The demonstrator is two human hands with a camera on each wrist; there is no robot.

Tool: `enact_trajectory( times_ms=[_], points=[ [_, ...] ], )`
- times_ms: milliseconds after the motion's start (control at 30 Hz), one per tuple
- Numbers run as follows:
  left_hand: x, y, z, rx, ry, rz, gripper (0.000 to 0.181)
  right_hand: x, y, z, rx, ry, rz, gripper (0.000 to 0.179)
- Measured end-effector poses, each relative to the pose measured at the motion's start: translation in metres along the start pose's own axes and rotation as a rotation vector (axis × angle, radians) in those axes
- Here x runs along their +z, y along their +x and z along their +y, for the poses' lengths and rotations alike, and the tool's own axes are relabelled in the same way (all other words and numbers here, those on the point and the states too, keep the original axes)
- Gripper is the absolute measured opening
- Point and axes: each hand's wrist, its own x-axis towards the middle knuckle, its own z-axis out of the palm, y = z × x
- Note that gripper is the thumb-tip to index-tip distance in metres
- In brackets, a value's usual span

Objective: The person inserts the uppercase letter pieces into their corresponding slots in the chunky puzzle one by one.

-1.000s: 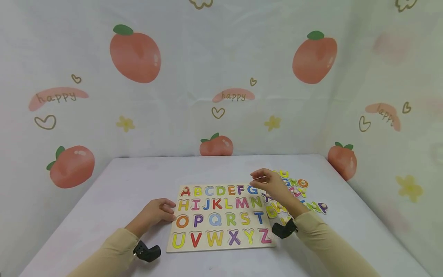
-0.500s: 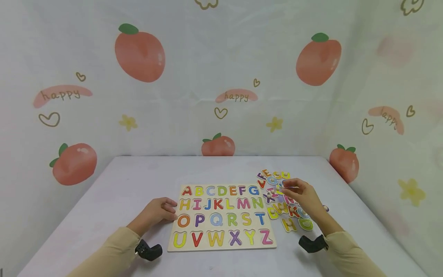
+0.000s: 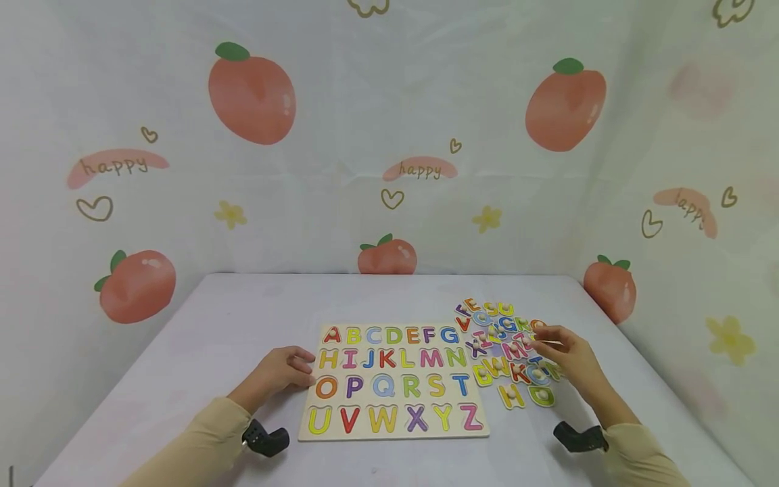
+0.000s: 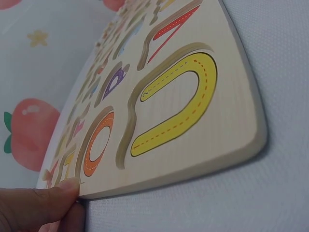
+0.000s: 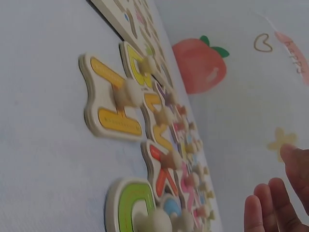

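Note:
A wooden alphabet puzzle board (image 3: pixel 398 402) lies flat on the table, with coloured letters printed in its recesses. At its top left corner a red letter A piece (image 3: pixel 331 335) sits in its recess. My left hand (image 3: pixel 282 368) holds the board's left edge, thumb on top in the left wrist view. My right hand (image 3: pixel 569 355) hovers over the right side of a heap of knobbed letter pieces, fingers apart and holding nothing. Near it lie a green D piece (image 3: pixel 541 396), a yellow H piece (image 5: pixel 113 99) and a red K piece (image 3: pixel 518 373).
The heap of pieces spreads along the board's right side, some overlapping, including a yellow W piece (image 3: pixel 498 367) and an orange E piece (image 3: pixel 471 304). A white cloth (image 3: pixel 262 297) covers the table. Behind hangs a printed curtain (image 3: pixel 341 101).
My right hand has moved from the board's top right corner rightward over the letter pieces, uncovering much of the heap. My left hand stays at the board's left edge.

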Motion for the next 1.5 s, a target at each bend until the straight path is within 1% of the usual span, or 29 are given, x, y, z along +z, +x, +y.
enact_trajectory(
  times_ms=[267, 467, 567, 700, 833, 933, 1000, 1133, 1300, 1500],
  points=[
    [0.000, 0.001, 0.001, -0.001, -0.008, -0.001, 0.042, -0.016, -0.002, 0.010, 0.034, -0.003, 0.003, 0.055],
    [0.000, 0.000, 0.001, -0.002, -0.007, -0.003, 0.042, -0.019, 0.003, 0.020, 0.043, 0.013, 0.011, 0.056],
    [-0.001, 0.000, 0.001, -0.004, -0.011, -0.004, 0.043, -0.013, 0.006, 0.019, 0.027, 0.027, 0.007, 0.054],
    [-0.001, -0.001, 0.001, -0.007, -0.012, -0.001, 0.043, 0.006, 0.006, 0.008, 0.007, 0.033, -0.025, 0.048],
    [0.000, -0.001, 0.001, -0.005, -0.006, 0.000, 0.042, 0.026, 0.007, -0.003, 0.006, 0.058, -0.109, 0.046],
    [0.000, 0.000, 0.001, -0.003, 0.002, 0.000, 0.042, 0.038, 0.008, -0.007, -0.001, 0.081, -0.177, 0.044],
    [0.000, 0.000, 0.001, -0.003, 0.005, -0.001, 0.042, 0.044, 0.008, -0.009, -0.003, 0.084, -0.207, 0.043],
    [0.000, 0.001, -0.001, -0.011, 0.006, 0.000, 0.043, 0.052, 0.008, -0.010, -0.009, 0.080, -0.249, 0.041],
    [0.000, 0.001, 0.000, -0.017, 0.003, -0.002, 0.043, 0.057, 0.010, -0.009, -0.021, 0.026, -0.282, 0.038],
    [-0.001, 0.002, 0.000, -0.005, 0.000, -0.006, 0.042, 0.059, 0.013, -0.013, -0.020, -0.031, -0.317, 0.037]
  ],
)
